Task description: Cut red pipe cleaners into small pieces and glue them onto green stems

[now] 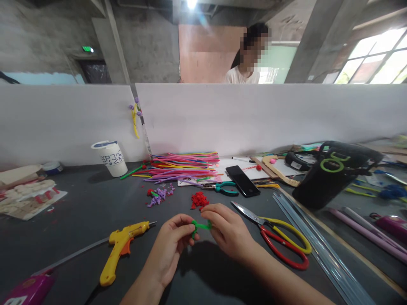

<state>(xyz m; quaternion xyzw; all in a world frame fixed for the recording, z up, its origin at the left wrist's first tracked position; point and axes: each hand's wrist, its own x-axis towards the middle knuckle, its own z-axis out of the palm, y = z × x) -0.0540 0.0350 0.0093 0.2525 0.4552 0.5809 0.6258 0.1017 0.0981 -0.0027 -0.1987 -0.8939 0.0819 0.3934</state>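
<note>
A bent green pipe cleaner [202, 226] stretches between my two hands, low over the dark table. My left hand [173, 241] pinches its looped end between thumb and fingers. At the other end my right hand [227, 231] is closed on it, with the fingertips partly hidden behind the knuckles. Just beyond the hands lies a pile of small red pieces [199, 200]. To its left is a heap of small purple pieces [161, 195] with a bit of red and green among them.
A yellow glue gun [122, 250] lies left of my hands, scissors [276, 233] right. Behind are a bundle of coloured pipe cleaners [184, 167], pliers [224, 188], a phone [243, 181] and a white cup [111, 159]. Clear sticks [311, 245] and a black bottle [327, 178] stand right. A person [243, 76] is beyond the partition.
</note>
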